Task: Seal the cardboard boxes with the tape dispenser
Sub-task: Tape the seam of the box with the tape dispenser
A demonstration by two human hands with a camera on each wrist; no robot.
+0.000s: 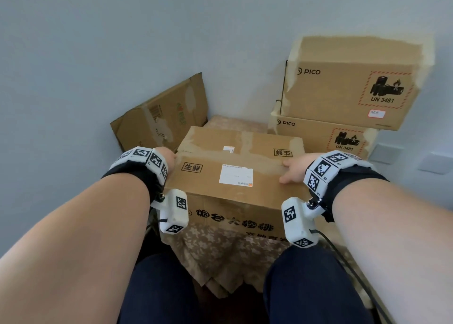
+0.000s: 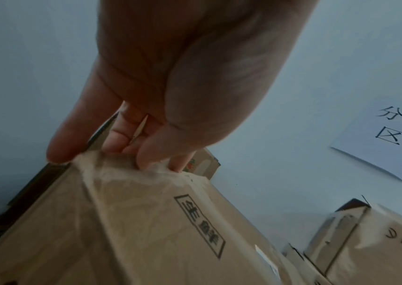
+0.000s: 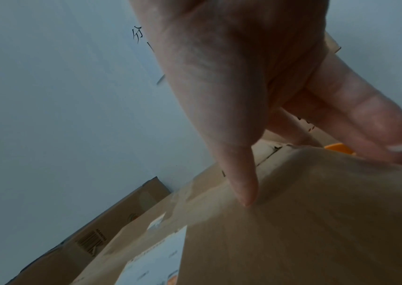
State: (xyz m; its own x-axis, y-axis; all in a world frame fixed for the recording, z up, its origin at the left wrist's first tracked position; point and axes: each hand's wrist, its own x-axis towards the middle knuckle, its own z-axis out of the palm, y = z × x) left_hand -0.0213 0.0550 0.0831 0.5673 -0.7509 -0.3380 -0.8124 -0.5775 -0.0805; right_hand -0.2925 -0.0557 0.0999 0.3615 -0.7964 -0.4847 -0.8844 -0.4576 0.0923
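Note:
A brown cardboard box [image 1: 210, 183] with a white shipping label stands on a floral cloth in front of me, its flaps shut, with pale tape [image 1: 245, 155] along the top seam. My left hand [image 1: 168, 155] is at the box's left end. Its straight fingers [image 2: 58, 146] press the wrinkled tape end down over the edge of the box [image 2: 146, 231]. My right hand [image 1: 294, 170] lies on the right end, thumb [image 3: 241, 183] on the top of the box [image 3: 317, 212] and fingers [image 3: 378, 125] reaching over the far edge. Neither hand holds a tape dispenser.
Two taped PICO boxes [image 1: 348, 88] are stacked at the back right. A worn box [image 1: 159, 117] leans on the wall at the back left. The floral cloth [image 1: 220, 255] hangs between my knees. A paper sign [image 2: 390, 138] hangs on the wall. Something orange [image 3: 339, 148] shows beyond the box's right edge.

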